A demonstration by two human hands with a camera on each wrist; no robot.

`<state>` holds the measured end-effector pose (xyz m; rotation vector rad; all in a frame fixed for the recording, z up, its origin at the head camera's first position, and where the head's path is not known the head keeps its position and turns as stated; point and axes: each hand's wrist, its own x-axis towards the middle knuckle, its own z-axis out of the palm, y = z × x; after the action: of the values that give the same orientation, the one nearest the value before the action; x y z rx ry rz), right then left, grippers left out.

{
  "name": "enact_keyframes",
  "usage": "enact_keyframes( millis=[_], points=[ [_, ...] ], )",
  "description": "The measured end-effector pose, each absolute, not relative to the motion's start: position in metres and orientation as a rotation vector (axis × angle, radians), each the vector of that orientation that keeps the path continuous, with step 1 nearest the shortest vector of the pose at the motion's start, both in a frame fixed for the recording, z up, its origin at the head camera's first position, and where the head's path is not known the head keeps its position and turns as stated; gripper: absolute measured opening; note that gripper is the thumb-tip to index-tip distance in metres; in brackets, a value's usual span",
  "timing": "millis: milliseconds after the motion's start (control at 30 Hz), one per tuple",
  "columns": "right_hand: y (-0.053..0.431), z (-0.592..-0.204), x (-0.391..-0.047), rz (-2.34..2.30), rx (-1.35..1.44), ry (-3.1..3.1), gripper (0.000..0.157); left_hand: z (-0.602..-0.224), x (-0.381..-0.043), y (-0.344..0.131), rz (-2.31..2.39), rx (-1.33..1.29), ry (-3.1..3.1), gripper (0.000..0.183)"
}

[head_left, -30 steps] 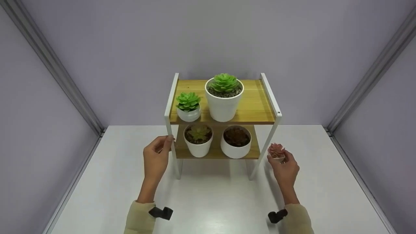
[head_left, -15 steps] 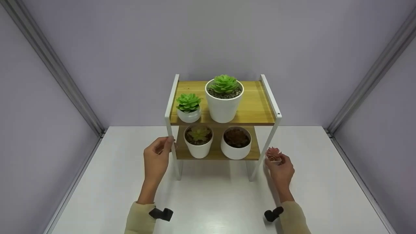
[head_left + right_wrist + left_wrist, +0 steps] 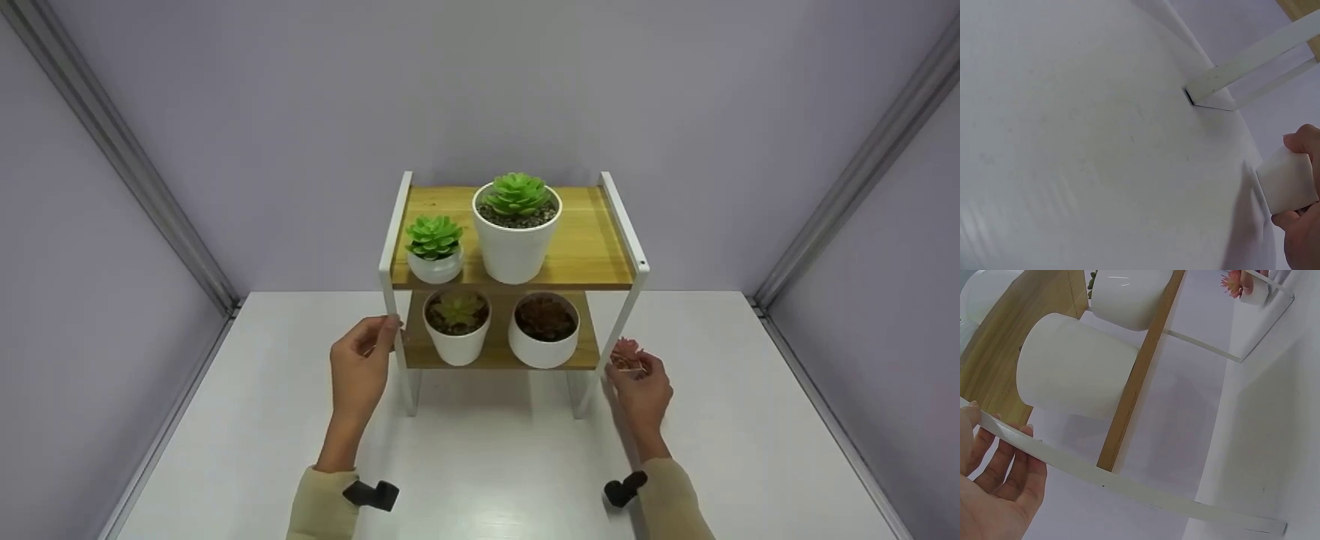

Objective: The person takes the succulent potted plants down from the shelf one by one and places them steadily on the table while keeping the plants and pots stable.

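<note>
Steadying the shelf [image 3: 596, 247], best keep the pink succulent [image 3: 627, 349] upright.
Head: right hand [image 3: 643, 390] pinches it right of the shelf. Left wrist: left hand [image 3: 999, 489] curls round the shelf's frame [image 3: 1072, 464]. Right wrist: fingertips [image 3: 1300, 142] flank its pot [image 3: 1286, 180] closely.

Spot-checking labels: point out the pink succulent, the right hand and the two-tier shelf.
Pink succulent [image 3: 626, 349]: head view, on its leaves.
Right hand [image 3: 643, 394]: head view, on the back of the hand.
Two-tier shelf [image 3: 594, 244]: head view, bare wood at the right of the top board.
</note>
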<state>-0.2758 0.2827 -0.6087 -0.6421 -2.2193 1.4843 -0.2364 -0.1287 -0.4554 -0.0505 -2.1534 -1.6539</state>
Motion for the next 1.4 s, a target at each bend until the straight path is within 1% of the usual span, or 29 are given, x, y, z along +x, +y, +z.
enact_keyframes(
  millis=[367,567,933,1200,1400],
  points=[
    [0.2803,-0.6107,-0.2775,1.505,-0.615,-2.214,0.061,-0.4564,-0.2369,-0.1301,-1.654,-0.042,-2.16,0.025],
    [0.2793,-0.614,-0.2765,1.525,-0.586,-2.19,0.061,-0.4564,-0.2373,-0.1301,-1.697,-0.069,-2.139,0.028],
    [0.278,-0.6157,-0.2742,1.574,-0.593,-2.2,0.069,-0.4571,-0.2364,-0.129,-1.678,-0.063,-2.144,0.028],
    [0.2781,-0.6148,-0.2722,1.571,-0.599,-2.212,0.069,-0.4572,-0.2357,-0.128,-1.667,-0.044,-2.17,0.028],
    [0.2767,-0.6143,-0.2719,1.574,-0.593,-2.204,0.071,-0.4577,-0.2364,-0.1297,-1.685,-0.074,-2.147,0.032]
  ],
)
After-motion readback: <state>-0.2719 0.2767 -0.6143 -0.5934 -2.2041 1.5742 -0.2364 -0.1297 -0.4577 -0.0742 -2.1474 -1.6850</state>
